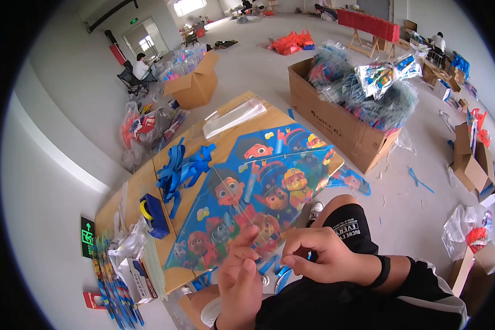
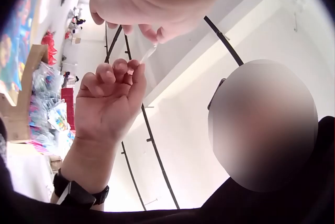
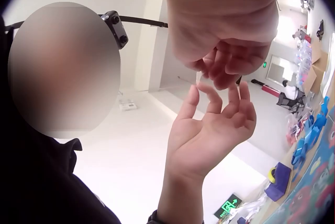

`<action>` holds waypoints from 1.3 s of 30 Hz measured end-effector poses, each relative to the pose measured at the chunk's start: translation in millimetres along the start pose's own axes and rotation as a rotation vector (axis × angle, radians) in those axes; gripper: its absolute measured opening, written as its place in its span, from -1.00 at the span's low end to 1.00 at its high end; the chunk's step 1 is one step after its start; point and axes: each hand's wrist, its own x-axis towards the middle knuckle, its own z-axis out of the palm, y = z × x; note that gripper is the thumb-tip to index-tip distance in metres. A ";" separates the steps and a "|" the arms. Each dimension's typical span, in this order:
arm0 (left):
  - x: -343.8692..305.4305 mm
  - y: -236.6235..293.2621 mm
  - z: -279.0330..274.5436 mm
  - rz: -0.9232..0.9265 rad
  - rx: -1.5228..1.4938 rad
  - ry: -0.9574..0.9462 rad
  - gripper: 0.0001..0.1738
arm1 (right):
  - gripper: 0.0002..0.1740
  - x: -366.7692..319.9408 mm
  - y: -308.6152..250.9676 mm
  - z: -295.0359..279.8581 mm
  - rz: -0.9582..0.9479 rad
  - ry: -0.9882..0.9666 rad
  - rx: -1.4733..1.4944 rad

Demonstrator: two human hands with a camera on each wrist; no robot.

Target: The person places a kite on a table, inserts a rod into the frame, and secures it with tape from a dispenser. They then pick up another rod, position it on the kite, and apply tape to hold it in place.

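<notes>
Both hands are raised over the near edge of the table. A small translucent strip runs between them, seen also as a short pale piece in the right wrist view. My left hand pinches one end with thumb and forefinger, its other fingers bent loosely. The right hand, wearing a black wristband, pinches the other end, fingers curled. Beyond them a blue kite sheet printed with cartoon characters lies on the table, with a thin rod across it and another printed sheet behind.
Blue ribbons and a blue tape dispenser are on the left of the wooden table; clear plastic sleeves lie at the far end. A large carton of wrapped items stands beyond the right side.
</notes>
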 end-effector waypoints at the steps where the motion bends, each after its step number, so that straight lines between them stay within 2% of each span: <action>1: -0.2 0.4 0.2 -0.003 -0.004 0.025 -0.85 | -0.94 -0.4 0.0 0.3 0.019 0.002 0.026; 7: -1.9 6.8 0.4 0.123 0.249 0.091 -0.93 | -0.92 -3.1 -0.4 3.2 0.119 0.001 0.217; 13: -1.7 10.1 1.1 0.157 0.282 0.079 -0.92 | -0.90 -1.2 -2.5 1.9 0.026 -0.007 0.134; 20: -0.9 10.9 0.2 0.177 0.336 0.090 -0.91 | -0.91 -1.9 -0.5 1.5 0.041 -0.025 0.169; 23: -0.5 13.1 2.3 0.112 0.291 0.112 -0.91 | -0.91 -2.3 0.0 1.6 0.050 -0.024 0.189; 26: 1.4 10.6 1.4 0.177 0.328 0.103 -0.91 | -0.93 -3.6 2.1 0.8 0.073 -0.023 0.215; 29: 1.3 14.5 4.9 0.104 0.302 0.123 -0.90 | -0.94 -4.0 4.2 -0.2 0.107 -0.025 0.258; 39: 13.9 4.3 2.4 0.139 0.442 0.128 -0.89 | -0.89 -3.7 13.3 -13.7 0.177 -0.059 0.301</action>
